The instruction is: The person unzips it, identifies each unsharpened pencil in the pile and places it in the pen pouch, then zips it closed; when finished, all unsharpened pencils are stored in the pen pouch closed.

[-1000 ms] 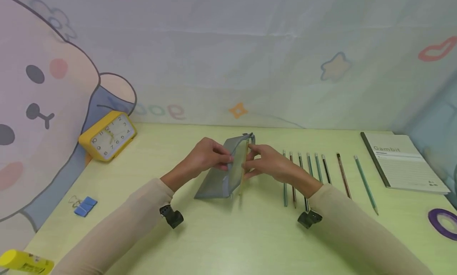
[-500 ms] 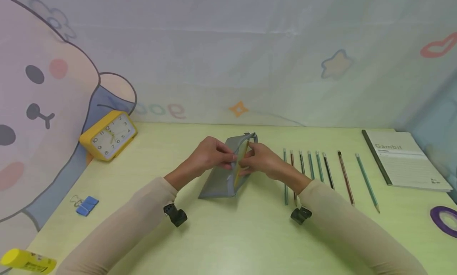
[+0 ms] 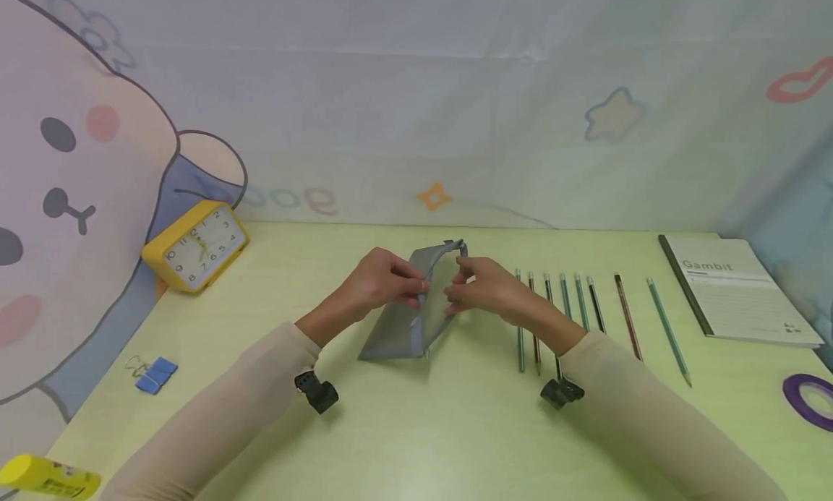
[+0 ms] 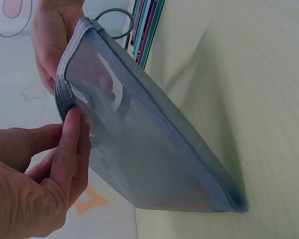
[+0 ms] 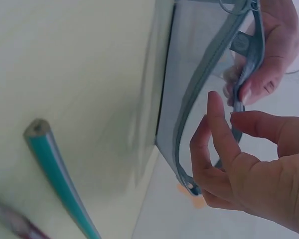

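While our left hand (image 3: 390,280) pinches the rim of a grey mesh pouch (image 3: 393,333), our right hand (image 3: 484,288) rests at its gaping mouth, fingers loosely bent and gripping nothing. We have the pouch tilted on the worktop (image 3: 403,443), near the middle of its back edge. Our right sleeve (image 3: 651,410) crosses the row of pencils (image 3: 582,302), hiding parts of several; beyond them, a notebook (image 3: 738,288) lies by the back right corner, purple tape (image 3: 792,397) nearer us. Along the left edge sit a yellow clock (image 3: 195,246), a blue clip (image 3: 156,376) and a glue stick (image 3: 55,478).
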Motion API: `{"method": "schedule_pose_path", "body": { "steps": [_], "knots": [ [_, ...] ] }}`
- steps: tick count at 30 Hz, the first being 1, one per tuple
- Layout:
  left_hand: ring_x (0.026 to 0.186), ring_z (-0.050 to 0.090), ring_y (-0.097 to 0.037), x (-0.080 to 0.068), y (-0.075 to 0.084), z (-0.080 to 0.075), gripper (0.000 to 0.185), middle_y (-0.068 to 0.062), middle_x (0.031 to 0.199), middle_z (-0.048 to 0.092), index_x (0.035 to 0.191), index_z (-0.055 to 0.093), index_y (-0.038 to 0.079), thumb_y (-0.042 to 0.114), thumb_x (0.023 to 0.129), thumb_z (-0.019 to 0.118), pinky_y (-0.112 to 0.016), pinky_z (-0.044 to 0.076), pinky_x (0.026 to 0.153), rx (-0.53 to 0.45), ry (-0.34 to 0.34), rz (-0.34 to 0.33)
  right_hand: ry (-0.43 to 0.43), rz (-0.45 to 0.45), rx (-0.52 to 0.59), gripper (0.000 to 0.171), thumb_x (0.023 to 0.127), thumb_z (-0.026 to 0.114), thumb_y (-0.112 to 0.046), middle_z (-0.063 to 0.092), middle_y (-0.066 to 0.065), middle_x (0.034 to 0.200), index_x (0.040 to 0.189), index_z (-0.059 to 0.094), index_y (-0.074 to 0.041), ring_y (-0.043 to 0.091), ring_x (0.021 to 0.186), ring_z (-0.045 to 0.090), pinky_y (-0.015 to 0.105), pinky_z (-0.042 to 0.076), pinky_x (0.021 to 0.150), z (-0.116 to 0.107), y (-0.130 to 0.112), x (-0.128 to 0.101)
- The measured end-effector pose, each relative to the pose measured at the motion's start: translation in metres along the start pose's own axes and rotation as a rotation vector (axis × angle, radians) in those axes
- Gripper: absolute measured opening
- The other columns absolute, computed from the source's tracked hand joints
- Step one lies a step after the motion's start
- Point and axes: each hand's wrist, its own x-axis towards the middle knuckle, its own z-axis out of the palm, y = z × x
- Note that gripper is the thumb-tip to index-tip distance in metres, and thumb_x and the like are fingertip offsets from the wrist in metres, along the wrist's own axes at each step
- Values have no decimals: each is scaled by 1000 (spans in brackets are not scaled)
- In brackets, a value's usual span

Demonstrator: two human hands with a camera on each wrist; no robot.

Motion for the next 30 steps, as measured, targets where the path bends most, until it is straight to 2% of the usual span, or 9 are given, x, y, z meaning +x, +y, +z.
{"method": "schedule_pose_path", "body": {
  "steps": [2, 6, 11, 15, 17, 22, 26, 30],
  "knots": [
    [66, 72, -10, 0, 0, 0, 20, -21, 110, 74, 109, 75, -6, 5, 92, 73, -43, 63, 89, 0, -2, 1, 3, -11, -27, 76, 101, 58, -15, 50, 21, 136, 161, 13, 1, 28, 106, 74, 47, 50, 112, -4, 0, -5],
    [65, 72, -9, -2, -1, -1, 20, -21, 110, 75, 109, 75, -6, 4, 92, 73, -44, 63, 90, -2, -6, 3, 21, -37, -114, 71, 102, 58, -17, 51, 23, 136, 160, 21, -2, 34, 114, 69, 45, 57, 103, -13, 1, -14],
    [66, 72, -9, -4, -1, -2, 20, -21, 111, 74, 109, 74, -6, 4, 92, 73, -44, 63, 90, -6, -15, 14, 54, -66, -307, 64, 102, 58, -20, 54, 25, 141, 157, 32, -2, 38, 115, 68, 45, 59, 98, -34, 1, -29],
    [66, 72, -9, -5, 0, -3, 20, -21, 112, 74, 108, 74, -6, 4, 92, 72, -44, 63, 90, -1, -14, 21, 100, -78, -457, 58, 103, 58, -21, 58, 25, 136, 153, 40, 0, 37, 109, 70, 41, 61, 88, -58, 2, -46],
    [66, 72, -9, -5, 0, -3, 19, -21, 111, 75, 108, 75, -6, 4, 92, 73, -44, 63, 90, 1, -9, 18, 122, -72, -525, 56, 103, 57, -21, 58, 28, 135, 151, 41, 3, 38, 111, 68, 40, 61, 85, -69, 5, -55],
    [66, 72, -9, -5, -1, -2, 19, -20, 110, 75, 107, 75, -5, 5, 92, 73, -43, 63, 90, 3, -2, 4, 181, -29, -644, 57, 102, 57, -15, 54, 37, 134, 149, 38, 12, 47, 116, 62, 48, 60, 86, -97, 20, -71],
    [67, 73, -9, -6, -2, -3, 19, -19, 110, 75, 107, 75, -6, 5, 92, 73, -43, 63, 89, 2, -5, 6, 233, -10, -729, 52, 100, 58, -7, 62, 37, 119, 142, 42, 18, 42, 94, 68, 45, 59, 72, -112, 36, -80],
    [66, 72, -10, -5, -1, -3, 18, -20, 110, 75, 106, 75, -6, 4, 91, 73, -38, 65, 85, -1, -4, 12, 202, 43, -729, 49, 98, 58, -3, 67, 32, 100, 137, 44, 23, 28, 70, 69, 37, 54, 59, -114, 52, -85]
  ]
}}
